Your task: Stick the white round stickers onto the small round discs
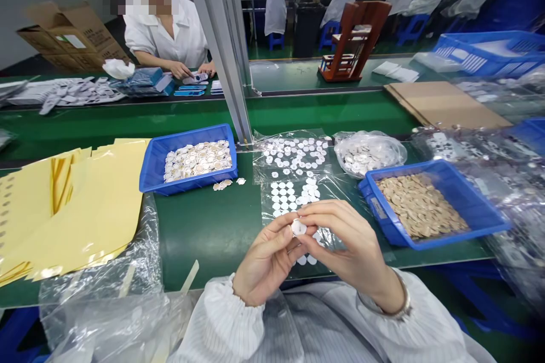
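Between the fingertips of my left hand (269, 261) and my right hand (347, 244) is a small round white disc (298, 227). Both hands pinch it just above the near part of the table. Beneath and beyond them, a clear plastic sheet (266, 173) carries white discs (283, 195), some in tidy rows and others scattered. To the right stands a blue bin (481, 212) of tan round pieces (419, 204). A second blue bin (149, 167), at the left, holds white-and-tan pieces (198, 160); a few loose pieces (222, 185) lie beside it.
Yellow sheets (85, 210) and clear plastic bags (114, 306) cover the left side. A bag of discs (369, 153) sits behind the right bin. A metal post (221, 39) rises at the table's far edge. Across the green conveyor (170, 119), a co-worker (166, 34) handles small items.
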The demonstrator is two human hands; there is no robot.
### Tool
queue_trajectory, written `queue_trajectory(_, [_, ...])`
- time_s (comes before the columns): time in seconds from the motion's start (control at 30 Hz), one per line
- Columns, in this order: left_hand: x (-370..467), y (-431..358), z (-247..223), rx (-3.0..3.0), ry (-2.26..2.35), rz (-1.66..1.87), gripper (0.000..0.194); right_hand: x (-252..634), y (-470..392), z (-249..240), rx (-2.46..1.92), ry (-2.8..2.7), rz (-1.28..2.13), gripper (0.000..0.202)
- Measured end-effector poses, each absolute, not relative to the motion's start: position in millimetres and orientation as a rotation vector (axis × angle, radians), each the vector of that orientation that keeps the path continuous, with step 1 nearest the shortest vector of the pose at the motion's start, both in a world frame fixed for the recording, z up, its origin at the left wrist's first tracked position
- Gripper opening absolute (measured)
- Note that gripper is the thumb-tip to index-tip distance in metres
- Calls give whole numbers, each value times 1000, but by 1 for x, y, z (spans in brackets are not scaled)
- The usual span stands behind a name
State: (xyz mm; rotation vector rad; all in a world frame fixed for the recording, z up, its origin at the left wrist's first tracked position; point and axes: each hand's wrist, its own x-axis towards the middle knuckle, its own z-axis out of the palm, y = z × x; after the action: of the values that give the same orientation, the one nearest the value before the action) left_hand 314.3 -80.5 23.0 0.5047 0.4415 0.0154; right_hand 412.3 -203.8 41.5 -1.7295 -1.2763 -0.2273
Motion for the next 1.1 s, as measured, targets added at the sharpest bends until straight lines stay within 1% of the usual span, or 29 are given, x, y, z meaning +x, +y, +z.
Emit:
queue_trajectory(0.23, [315,-80,24,474,411,-2,24,411,-206,43,-1740,-1288,-229,18])
queue_trajectory(0.37, [314,-80,21,444,385,-3,21,411,-205,41,-1764,-1287,-240,18])
queue_trajectory(0.43, [314,-80,20,408,368,-7,20,411,-204,39,-1778,-1266,-215,23])
queue_trajectory(0.53, [314,-80,22,385,336,-18,24,410,-201,38,-1776,-1238,-174,32])
queue_trajectory(0.63, [314,-80,24,425,363,-24,29,409,-200,37,-1764,-1218,-172,24])
queue_trajectory(0.73, [315,-80,29,518,412,-4,28,411,-201,37,-1781,-1209,-178,17])
queue_trajectory(0.8, [316,-81,34,609,411,20,28,411,-201,35,-1804,-1225,-202,16])
queue_trajectory(0.93, [321,-83,39,831,433,51,33,410,-201,29,-1836,-1266,-310,14])
queue_trajectory(1.1, [329,-86,33,951,510,94,38,409,-202,21,-1881,-1241,-340,13])
